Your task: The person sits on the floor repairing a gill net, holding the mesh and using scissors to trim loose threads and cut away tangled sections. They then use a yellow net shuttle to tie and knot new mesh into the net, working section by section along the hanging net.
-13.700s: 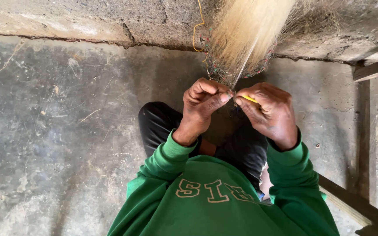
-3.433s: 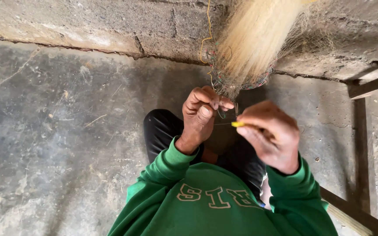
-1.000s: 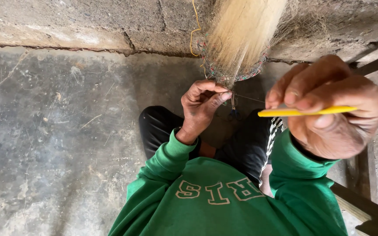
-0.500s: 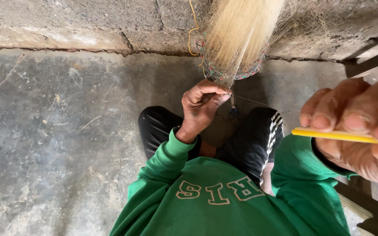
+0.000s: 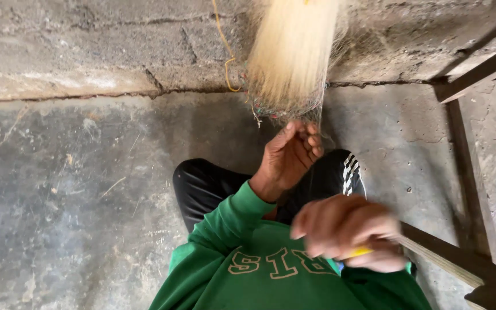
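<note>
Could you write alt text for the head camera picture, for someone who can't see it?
Seen from above, a person in a green sweatshirt pinches the netted lower end of a pale fibre bundle with the left hand. The blurred right hand, nearer the camera, grips a thin yellow tool. Below lies a cracked concrete floor.

bare concrete floor [image 5: 76,195] left, wooden frame [image 5: 460,172] crowding right

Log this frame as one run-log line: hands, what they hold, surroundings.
left hand: pinching netting under pale fibre bundle | right hand: blurred, gripping yellow tool | concrete floor | wooden frame at right
</note>
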